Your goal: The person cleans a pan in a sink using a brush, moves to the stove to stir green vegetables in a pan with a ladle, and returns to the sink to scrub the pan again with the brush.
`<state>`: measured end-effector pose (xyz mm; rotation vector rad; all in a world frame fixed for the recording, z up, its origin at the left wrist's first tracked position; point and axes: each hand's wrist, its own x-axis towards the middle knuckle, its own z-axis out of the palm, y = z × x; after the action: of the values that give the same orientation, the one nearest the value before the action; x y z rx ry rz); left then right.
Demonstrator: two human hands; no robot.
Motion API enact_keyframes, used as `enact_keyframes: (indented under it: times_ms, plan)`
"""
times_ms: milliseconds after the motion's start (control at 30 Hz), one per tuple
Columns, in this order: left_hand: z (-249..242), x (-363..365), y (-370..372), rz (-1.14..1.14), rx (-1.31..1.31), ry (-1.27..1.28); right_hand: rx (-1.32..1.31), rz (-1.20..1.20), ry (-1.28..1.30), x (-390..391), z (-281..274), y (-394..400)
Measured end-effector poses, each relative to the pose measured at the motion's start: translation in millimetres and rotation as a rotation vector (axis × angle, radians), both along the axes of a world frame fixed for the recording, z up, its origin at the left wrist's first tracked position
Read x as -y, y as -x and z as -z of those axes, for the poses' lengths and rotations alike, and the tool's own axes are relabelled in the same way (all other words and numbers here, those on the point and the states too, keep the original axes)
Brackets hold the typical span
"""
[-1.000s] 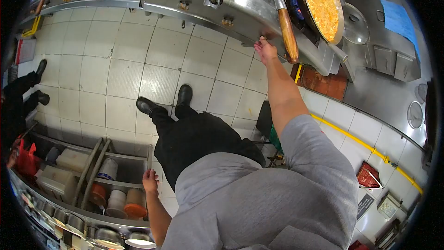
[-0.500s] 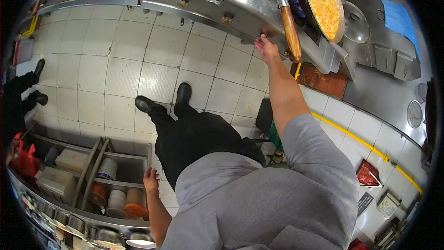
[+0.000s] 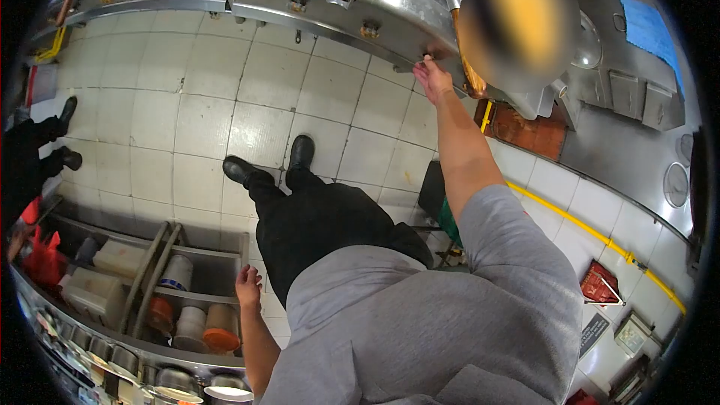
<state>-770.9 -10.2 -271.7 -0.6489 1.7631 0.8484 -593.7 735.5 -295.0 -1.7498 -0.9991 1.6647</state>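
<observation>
My right hand [image 3: 433,79] reaches out to the front panel of the steel stove [image 3: 405,22], its fingers closed on a small control knob [image 3: 428,57]. Just beside that hand, a wooden handle [image 3: 472,79] with a metal shaft sticks out over the stove edge. The pan of orange-yellow food [image 3: 525,22] on the burner is covered by a round blur. Low on the left hangs my left hand [image 3: 248,285], fingers loosely curled and apart, holding nothing, near the steel rack with lidded containers [image 3: 222,338].
Another person's dark boots [image 3: 69,110] stand on the tiled floor at far left. A red plastic bag [image 3: 45,255] lies in the rack. Along the right wall runs a yellow pipe [image 3: 570,217]. A blue cloth [image 3: 649,30] lies on the steel counter.
My right hand stays at the knob and my left hand still hangs by the rack. A round blur now covers the pan. More red shows by the person at far left.
</observation>
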Motion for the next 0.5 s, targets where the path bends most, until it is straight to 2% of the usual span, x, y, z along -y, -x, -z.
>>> enact_keyframes:
  times_ms: [67,133,167,200,233,267,300,333,367,400,433,500]
  plan:
    - [1,-2,2,0.007,0.024,-0.02,0.07,-0.042,-0.04,7,-3,4]
    - [-35,-32,5,0.048,0.024,0.0,0.798,-0.464,-0.003,20,20,-6]
    - [-57,-53,2,0.085,0.035,0.029,0.963,-0.556,-0.292,49,68,-21]
    - [-72,-65,-6,0.106,0.105,-0.057,1.067,-0.879,-0.263,74,75,-20]
    - [-85,-72,-11,0.132,0.172,-0.143,0.87,-1.033,-0.136,105,68,-16]
    - [-83,-72,-12,0.139,0.182,-0.225,0.841,-1.349,-0.223,136,173,-45]
    - [-78,-72,-11,0.15,0.193,-0.308,0.718,-1.304,0.046,189,87,-12]
    - [-88,-80,-8,0.105,0.19,-0.297,0.697,-1.342,0.118,242,44,7]
    - [-98,-85,-2,0.058,0.188,-0.287,0.393,-1.578,0.48,261,-23,38]
    - [-40,-43,1,0.28,0.138,-0.313,0.127,-1.792,0.185,321,51,9]
    - [-58,-64,14,0.297,0.109,-0.327,0.135,-1.736,0.32,326,-9,10]
    - [-124,-131,38,0.096,0.141,-0.273,0.319,-1.906,0.621,293,-32,37]
